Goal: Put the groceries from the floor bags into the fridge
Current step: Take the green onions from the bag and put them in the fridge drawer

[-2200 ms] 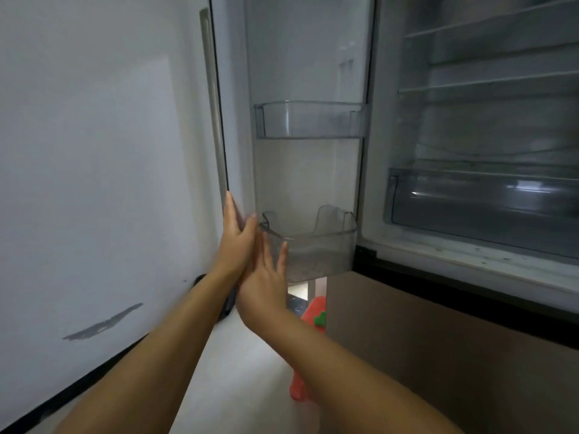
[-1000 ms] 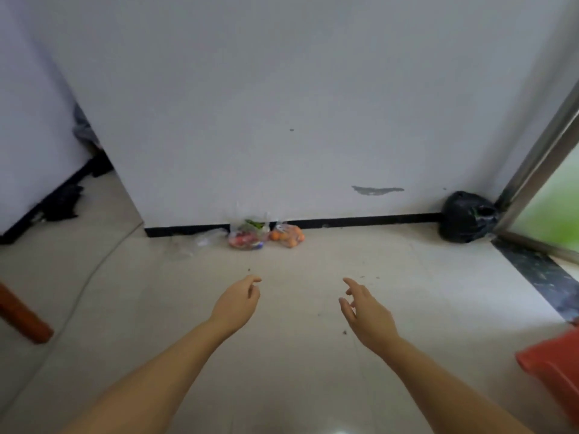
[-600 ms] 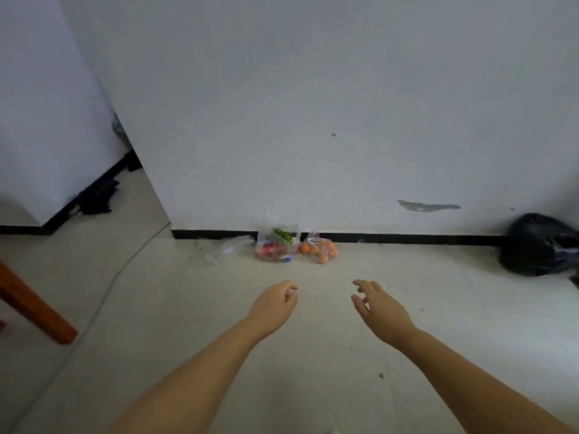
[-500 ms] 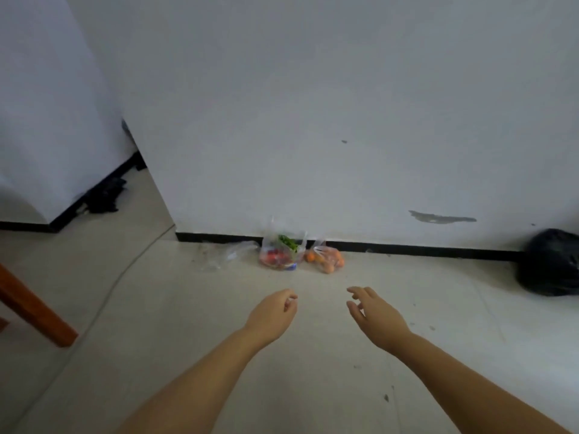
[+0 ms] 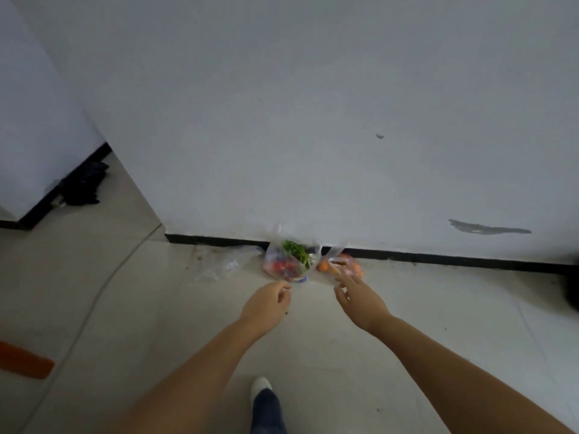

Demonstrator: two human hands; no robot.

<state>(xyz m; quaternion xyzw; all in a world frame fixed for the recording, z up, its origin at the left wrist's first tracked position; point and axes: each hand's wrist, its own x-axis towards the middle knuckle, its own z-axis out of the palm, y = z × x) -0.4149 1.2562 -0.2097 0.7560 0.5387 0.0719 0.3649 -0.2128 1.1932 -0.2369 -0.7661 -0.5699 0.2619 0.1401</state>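
Two clear plastic grocery bags lie on the floor against the wall's black skirting. The left bag holds red items and green leaves. The right bag holds orange fruit. A third, flat and seemingly empty clear bag lies left of them. My left hand reaches forward with fingers loosely curled, holding nothing, short of the left bag. My right hand is stretched out with fingers spread, its fingertips overlapping the orange-fruit bag in view; contact is unclear. The fridge is out of view.
A white wall rises behind the bags. A dark heap lies in the left corner. A cable runs across the tiled floor. An orange wooden piece shows at lower left. My shoe is below.
I turned from the fridge door to the wall and moved closer to the bags. Both hands have stretched forward toward them, and the right hand's fingers have spread.
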